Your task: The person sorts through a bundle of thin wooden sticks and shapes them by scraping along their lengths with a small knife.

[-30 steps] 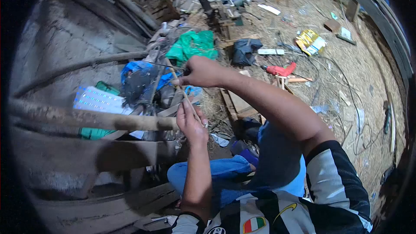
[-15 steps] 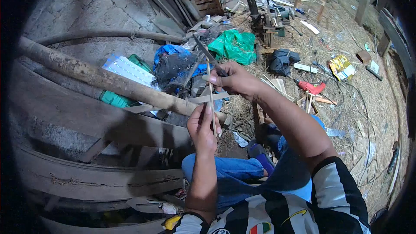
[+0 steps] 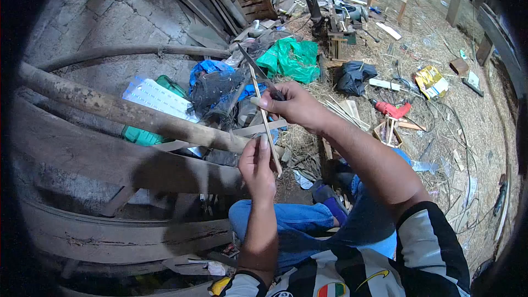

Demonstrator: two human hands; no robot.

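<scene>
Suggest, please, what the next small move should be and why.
Perhaps the right hand should ease the knife gently along the thin wooden strip, because the knife lies near the strip's upper end while the left hand holds the lower part.

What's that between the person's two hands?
A thin wooden stick bridges the gap from the left hand to the right hand, as the head view shows.

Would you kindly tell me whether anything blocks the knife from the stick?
Nothing visible does: the right hand holds the knife close to the stick, which the left hand grips lower down.
</scene>
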